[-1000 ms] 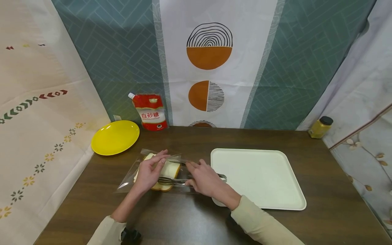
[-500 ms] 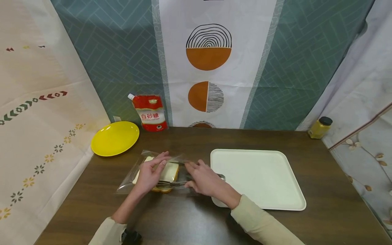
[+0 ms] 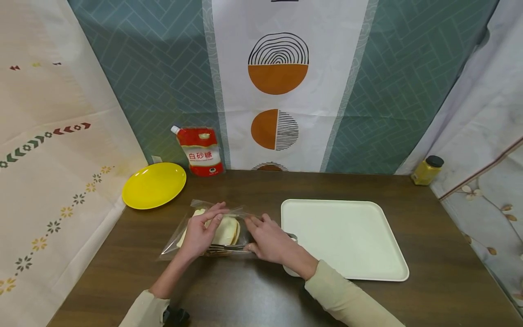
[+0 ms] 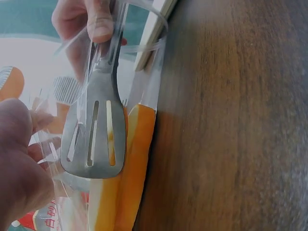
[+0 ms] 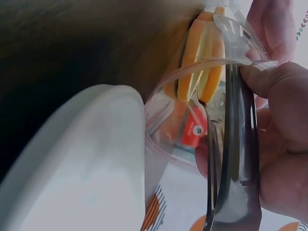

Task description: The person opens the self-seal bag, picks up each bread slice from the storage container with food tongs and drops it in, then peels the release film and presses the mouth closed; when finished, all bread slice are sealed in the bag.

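Note:
Slices of white bread (image 3: 224, 231) lie in a clear plastic bag (image 3: 175, 240) on the table. My left hand (image 3: 199, 232) pinches the bag's upper film over the bread. With thumb and fingers my right hand (image 3: 268, 238) grips metal tongs (image 4: 94, 130), whose slotted ends reach into the bag's mouth. One slotted end lies against the bread (image 4: 137, 154) in the left wrist view. In the right wrist view the tongs (image 5: 236, 134) pass through the bag's opening, beside the bread's crusts (image 5: 191, 53). The far tips are partly hidden by the film and left hand.
A white tray (image 3: 343, 240) stands right of the bag, partly under the right forearm. Behind to the left are a yellow plate (image 3: 154, 186) and a red sugar pouch (image 3: 202, 152). A yellow jar (image 3: 427, 170) with a black lid stands at the table's far right corner.
The right hand and tongs have shifted slightly left and nearer the person. The bread's visible right edge has changed shape, and its front corner is now behind the tongs. The left hand barely moved.

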Demonstrator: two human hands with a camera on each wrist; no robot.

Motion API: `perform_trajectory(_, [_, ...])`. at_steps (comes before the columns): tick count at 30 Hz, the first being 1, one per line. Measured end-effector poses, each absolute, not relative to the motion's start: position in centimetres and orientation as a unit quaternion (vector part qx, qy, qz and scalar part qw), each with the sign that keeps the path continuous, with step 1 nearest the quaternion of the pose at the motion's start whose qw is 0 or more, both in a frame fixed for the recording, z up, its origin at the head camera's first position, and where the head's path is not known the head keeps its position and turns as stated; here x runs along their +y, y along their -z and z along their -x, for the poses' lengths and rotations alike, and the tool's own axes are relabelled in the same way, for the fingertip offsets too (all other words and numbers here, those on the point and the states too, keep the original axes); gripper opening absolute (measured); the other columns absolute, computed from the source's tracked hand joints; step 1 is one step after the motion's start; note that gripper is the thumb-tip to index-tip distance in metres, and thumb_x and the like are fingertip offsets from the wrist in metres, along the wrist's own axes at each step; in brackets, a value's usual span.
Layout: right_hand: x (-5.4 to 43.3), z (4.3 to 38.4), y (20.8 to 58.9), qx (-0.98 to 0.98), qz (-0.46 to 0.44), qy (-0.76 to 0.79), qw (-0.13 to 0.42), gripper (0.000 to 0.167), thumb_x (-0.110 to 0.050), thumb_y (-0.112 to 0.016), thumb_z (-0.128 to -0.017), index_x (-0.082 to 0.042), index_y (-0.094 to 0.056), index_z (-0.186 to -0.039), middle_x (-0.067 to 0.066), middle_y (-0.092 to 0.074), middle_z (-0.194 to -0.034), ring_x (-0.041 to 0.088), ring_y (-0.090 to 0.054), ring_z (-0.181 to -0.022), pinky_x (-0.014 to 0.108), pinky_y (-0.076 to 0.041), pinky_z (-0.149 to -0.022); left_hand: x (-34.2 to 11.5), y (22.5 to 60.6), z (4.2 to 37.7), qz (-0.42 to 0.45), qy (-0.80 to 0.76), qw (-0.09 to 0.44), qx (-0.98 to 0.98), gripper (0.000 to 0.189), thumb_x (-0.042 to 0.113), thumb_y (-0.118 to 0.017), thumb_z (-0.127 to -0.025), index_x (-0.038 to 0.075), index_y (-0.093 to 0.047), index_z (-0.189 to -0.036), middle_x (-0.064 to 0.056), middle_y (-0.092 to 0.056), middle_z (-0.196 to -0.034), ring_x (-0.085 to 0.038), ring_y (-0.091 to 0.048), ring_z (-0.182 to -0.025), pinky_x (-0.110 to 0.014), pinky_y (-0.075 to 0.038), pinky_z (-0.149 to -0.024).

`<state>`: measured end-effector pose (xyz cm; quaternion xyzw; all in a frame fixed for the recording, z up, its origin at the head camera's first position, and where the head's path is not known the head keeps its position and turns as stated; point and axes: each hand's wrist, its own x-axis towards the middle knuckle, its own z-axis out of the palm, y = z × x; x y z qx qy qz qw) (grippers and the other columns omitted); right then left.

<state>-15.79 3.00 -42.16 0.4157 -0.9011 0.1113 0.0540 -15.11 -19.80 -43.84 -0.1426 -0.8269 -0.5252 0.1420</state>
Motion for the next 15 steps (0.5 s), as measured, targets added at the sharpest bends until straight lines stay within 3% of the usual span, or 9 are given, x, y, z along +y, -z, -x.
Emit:
perform_trajectory(6, [3.5, 16.1, 42.0, -0.897, -0.421, -0.119, 0.059, 0.071, -0.042, -0.078, -0.087, 0.006, -0.056, -0.134, 0.02, -0.059, -0.134, 0.034, -0.058, -0.099, 0.042, -0.052, -0.085, -19.7, 43.8, 15.1, 0.138, 0.524, 0.145, -0.828, 0.017, 0.003, -0.063, -0.098, 0.0, -0.076, -0.109, -0.019, -0.063, -0.129, -0.035, -0.053, -0.13, -0.05, -0.04, -0.105])
perform_trajectory(15, [3.6, 16.3, 40.9, -0.906, -0.405, -0.124, 0.021, 0.076, -0.048, -0.079, -0.084, 0.005, -0.058, -0.134, 0.017, -0.061, -0.133, 0.032, -0.06, -0.11, 0.039, -0.049, -0.094, -19.4, 44.2, 15.1, 0.141, 0.529, 0.152, -0.823, 0.016, -0.001, -0.064, -0.095, -0.005, -0.074, -0.107, -0.024, -0.065, -0.124, -0.04, -0.053, -0.128, -0.056, -0.037, -0.106])
